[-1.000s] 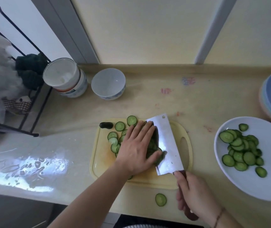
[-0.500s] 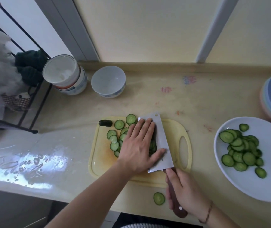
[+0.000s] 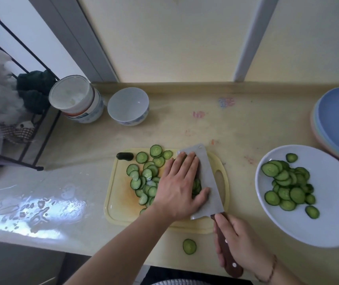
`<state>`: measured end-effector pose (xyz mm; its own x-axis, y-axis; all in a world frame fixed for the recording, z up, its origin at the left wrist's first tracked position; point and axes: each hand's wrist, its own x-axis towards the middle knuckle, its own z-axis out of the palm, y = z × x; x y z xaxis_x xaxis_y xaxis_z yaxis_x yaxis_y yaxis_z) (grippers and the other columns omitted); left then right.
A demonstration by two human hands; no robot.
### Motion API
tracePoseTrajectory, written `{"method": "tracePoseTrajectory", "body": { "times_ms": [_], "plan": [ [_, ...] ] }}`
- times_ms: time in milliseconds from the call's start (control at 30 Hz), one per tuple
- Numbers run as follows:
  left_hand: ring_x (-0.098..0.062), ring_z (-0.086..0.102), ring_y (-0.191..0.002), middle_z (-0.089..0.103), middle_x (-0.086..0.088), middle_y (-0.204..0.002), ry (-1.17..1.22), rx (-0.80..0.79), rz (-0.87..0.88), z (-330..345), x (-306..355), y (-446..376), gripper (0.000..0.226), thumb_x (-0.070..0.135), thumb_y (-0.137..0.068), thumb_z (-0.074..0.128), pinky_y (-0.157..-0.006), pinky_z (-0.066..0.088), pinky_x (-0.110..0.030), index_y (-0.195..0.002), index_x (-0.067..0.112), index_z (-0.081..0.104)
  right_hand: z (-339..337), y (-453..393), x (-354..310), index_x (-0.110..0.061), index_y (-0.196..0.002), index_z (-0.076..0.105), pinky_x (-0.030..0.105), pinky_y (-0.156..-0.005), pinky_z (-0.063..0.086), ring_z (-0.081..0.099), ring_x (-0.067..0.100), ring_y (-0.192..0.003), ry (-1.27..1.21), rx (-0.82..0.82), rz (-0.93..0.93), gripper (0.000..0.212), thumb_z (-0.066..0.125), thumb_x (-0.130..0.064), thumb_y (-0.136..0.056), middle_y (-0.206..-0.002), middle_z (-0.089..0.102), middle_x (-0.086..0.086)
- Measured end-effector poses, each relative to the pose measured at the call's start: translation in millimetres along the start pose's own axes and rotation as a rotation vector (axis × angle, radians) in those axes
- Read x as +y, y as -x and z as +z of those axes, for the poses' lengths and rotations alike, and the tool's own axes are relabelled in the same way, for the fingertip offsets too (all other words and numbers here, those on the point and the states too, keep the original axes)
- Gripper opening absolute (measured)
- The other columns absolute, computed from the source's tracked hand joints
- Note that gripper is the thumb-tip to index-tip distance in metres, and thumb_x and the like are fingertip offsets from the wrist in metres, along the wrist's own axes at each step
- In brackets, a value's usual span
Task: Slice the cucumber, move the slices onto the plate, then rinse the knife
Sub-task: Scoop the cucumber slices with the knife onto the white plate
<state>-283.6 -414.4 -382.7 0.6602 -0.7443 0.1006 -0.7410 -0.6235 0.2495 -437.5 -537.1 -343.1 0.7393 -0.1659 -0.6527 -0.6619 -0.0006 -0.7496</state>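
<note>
While left hand (image 3: 177, 188) covers slices (image 3: 144, 177), stray slice (image 3: 189, 246) off board (image 3: 119, 210)

Home kitchen: worn countertop (image 3: 185, 124), bowls (image 3: 128, 105), stacked plates (image 3: 337, 122), cutting board (image 3: 121, 204).

The left hand (image 3: 178, 188) lies flat, fingers straight and together, thumb spread. The right hand (image 3: 239, 248) curls around a handle, apparently gripping firmly.

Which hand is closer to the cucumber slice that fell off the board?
Right. The right hand grips the knife handle just beside the fallen slice; the left hand lies farther up, on the cutting board.
</note>
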Motion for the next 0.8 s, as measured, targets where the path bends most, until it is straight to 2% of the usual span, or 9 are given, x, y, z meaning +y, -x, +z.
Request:
{"method": "tracePoseTrajectory", "body": {
  "times_ms": [200,333,500,667,800],
  "plan": [
    [-0.030,0.031,-0.149,0.040,-0.008,-0.159,-0.003,0.060,0.035,-4,8,-9,0.081,0.064,-0.094,0.039,-0.122,0.026,-0.050,-0.151,0.007,0.044,-9,6,-3,-0.002,-0.079,0.047,0.037,-0.047,0.041,0.057,0.032,-0.040,-0.030,0.017,-0.022,0.037,0.038,-0.029,-0.103,-0.053,0.059,0.018],
    [-0.030,0.032,-0.149,0.040,-0.009,-0.158,0.000,0.026,0.023,-1,12,-12,0.081,0.064,-0.094,0.039,-0.120,0.029,-0.053,-0.151,0.006,0.044,-15,4,-1,-0.002,-0.079,0.048,0.039,-0.047,0.042,0.057,0.032,-0.040,-0.050,0.012,-0.014,0.038,0.040,-0.030,-0.102,-0.054,0.061,0.016],
    [-0.027,0.022,-0.153,0.035,-0.006,-0.162,0.050,0.035,0.036,-5,24,-18,0.081,0.064,-0.095,0.038,-0.124,0.019,-0.049,-0.154,0.008,0.039,-26,10,3,-0.009,-0.075,0.048,0.042,-0.045,0.040,0.056,0.035,-0.039,-0.091,0.010,-0.050,0.036,0.040,-0.030,-0.102,-0.053,0.059,0.020],
    [-0.027,0.019,-0.154,0.034,-0.006,-0.162,0.124,0.064,0.152,-15,68,-46,0.079,0.062,-0.095,0.038,-0.125,0.014,-0.047,-0.154,0.011,0.039,-60,36,3,-0.001,-0.076,0.049,0.033,-0.042,0.044,0.054,0.037,-0.037,-0.130,0.119,-0.099,0.038,0.041,-0.028,-0.101,-0.051,0.058,0.025],
    [-0.029,0.028,-0.150,0.043,-0.006,-0.157,0.221,0.077,0.283,-3,123,-77,0.074,0.060,-0.092,0.044,-0.123,0.019,-0.049,-0.149,0.014,0.048,-96,61,14,0.003,-0.073,0.049,0.034,-0.040,0.045,0.052,0.035,-0.035,-0.155,0.286,-0.130,0.040,0.041,-0.026,-0.099,-0.049,0.055,0.027]
  ]
}}
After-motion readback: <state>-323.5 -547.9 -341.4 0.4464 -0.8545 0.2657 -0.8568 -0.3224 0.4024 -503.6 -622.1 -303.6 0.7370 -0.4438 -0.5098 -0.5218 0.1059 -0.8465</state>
